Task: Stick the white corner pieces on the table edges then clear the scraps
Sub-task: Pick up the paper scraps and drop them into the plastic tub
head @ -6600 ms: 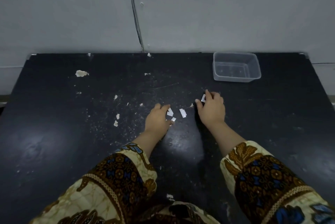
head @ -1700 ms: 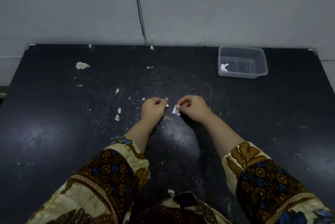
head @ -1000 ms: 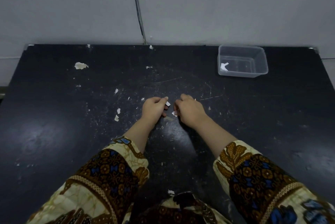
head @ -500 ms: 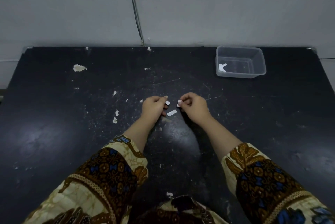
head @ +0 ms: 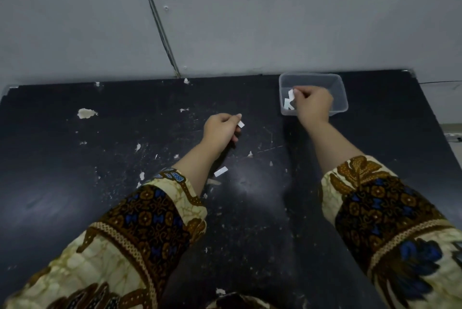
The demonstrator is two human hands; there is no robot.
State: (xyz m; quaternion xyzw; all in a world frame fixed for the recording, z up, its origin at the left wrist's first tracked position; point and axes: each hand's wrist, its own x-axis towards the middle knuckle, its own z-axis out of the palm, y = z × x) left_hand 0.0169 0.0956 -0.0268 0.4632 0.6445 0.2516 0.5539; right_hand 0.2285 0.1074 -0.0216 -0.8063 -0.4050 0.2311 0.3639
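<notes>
The right hand's fingers (head: 297, 92) are pinched on a white scrap (head: 290, 95), with the right hand (head: 312, 106) curled, arm stretched forward, over the clear tub (head: 340, 98) at the table's far edge. Another scrap piece (head: 288, 104) lies inside the tub. The left hand (head: 221, 131) hangs above the black table (head: 75, 183), its fingers closed on a small white piece (head: 241, 124). A white strip (head: 221, 171) lies on the table beside the left forearm.
</notes>
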